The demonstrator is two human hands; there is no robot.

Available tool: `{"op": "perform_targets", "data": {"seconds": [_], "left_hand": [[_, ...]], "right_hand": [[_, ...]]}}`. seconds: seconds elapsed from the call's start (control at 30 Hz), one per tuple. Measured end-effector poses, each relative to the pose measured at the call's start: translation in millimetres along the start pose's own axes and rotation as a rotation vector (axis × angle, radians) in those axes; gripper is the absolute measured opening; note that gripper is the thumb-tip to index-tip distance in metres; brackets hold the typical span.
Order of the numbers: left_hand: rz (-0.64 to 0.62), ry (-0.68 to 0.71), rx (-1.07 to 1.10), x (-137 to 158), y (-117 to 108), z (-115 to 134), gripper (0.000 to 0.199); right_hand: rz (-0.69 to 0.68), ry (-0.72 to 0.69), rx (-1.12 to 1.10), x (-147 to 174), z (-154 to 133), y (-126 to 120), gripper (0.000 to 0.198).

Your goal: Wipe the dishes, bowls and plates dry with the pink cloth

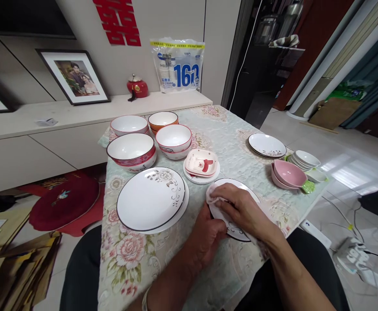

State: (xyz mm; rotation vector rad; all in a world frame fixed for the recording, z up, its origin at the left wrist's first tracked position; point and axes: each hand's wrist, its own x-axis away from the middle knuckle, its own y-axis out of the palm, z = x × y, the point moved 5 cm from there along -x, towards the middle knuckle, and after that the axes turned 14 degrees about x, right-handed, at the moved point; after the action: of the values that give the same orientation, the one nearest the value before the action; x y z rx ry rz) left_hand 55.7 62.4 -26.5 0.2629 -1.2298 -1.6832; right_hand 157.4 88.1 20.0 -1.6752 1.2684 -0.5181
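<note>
A white plate with a dark rim and a floral pattern point(237, 183) is under both hands near the table's front edge. My left hand point(208, 233) grips its left edge, thumb lying over the top. My right hand point(240, 209) presses a white cloth point(212, 193) against the plate's upper left rim, fingers bent over it. Just to the left, a large floral plate point(146, 198) rests on another white plate. Beyond my hands, small square dishes with a red print point(202, 162) are stacked on round white plates.
Stacked bowls point(130, 149) stand at the back left of the cloth-covered table. At the right are stacked plates point(266, 144), pink bowls point(289, 173) and small white bowls point(307, 158). A cabinet ledge behind bears a framed photo point(75, 77), red jar point(137, 87) and plastic pack point(178, 67).
</note>
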Motion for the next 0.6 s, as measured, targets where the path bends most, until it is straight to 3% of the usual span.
{"op": "perform_targets", "data": {"seconds": [0.07,0.13,0.27,0.33,0.43,0.6], "left_hand": [[-0.004,-0.005,0.010,-1,0,-1,0.071],[0.000,-0.016,0.012,-1,-1,-1,0.077],[-0.004,-0.044,-0.012,1,0,-3,0.088],[-0.007,-0.055,-0.014,2,1,-3,0.089],[-0.009,-0.070,0.001,3,2,-2,0.088],[-0.024,-0.052,0.007,2,3,-2,0.065]], "right_hand": [[-0.099,-0.054,-0.082,4,2,-3,0.021],[-0.133,-0.022,-0.085,7,13,-5,0.020],[0.074,0.252,0.120,9,45,-8,0.024],[0.147,0.322,0.200,8,47,-5,0.027],[0.116,0.251,0.151,3,30,0,0.030],[-0.148,0.039,-0.085,8,1,-7,0.027]]}}
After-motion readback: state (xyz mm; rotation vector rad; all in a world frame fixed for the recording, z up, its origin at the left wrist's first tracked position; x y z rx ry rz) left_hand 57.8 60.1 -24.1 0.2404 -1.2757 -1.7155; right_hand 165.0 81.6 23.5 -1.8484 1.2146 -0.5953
